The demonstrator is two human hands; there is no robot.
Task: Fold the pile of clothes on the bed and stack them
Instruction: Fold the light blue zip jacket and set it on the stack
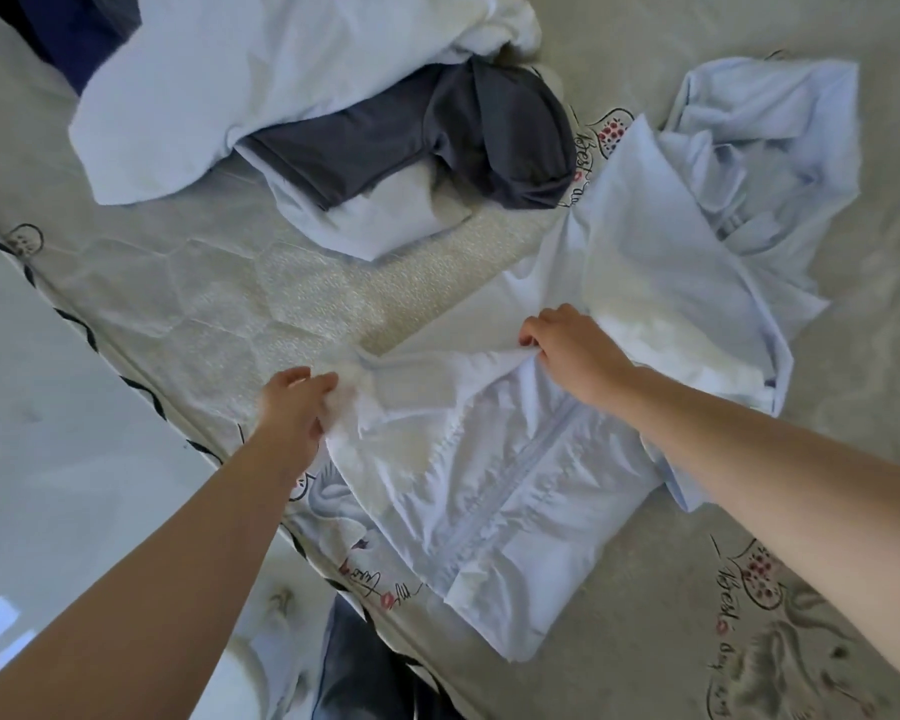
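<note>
Down by the bed's near edge there is a bit of dark blue cloth (pixel 357 662), and a shiny white floor (pixel 48 407) off to the left. A pale blue thin shirt with a long strip down its front (pixel 489 480) lies spread on the grey bed cover with little drawings and writing on it (pixel 697 615), close to the person. The left hand (pixel 294 407) has its fingers curled around the shirt's left top corner and pinches the cloth there. The right hand (pixel 572 350) pinches a fold of the same shirt near its top middle, fingers bent tight on the cloth. Both arms reach out over the bed.

A bit farther, to the right, a second pale blue shirt, all crumpled (pixel 739 163), lies just beside the first one and touches it. Farther left is the pile. A dark grey soft top (pixel 437 142) lies on a light blue folded piece (pixel 375 220). Behind them sits a big white and light blue heap of cloth (pixel 261 75). At the far left corner a dark navy piece (pixel 74 28) peeks out from under that heap.
</note>
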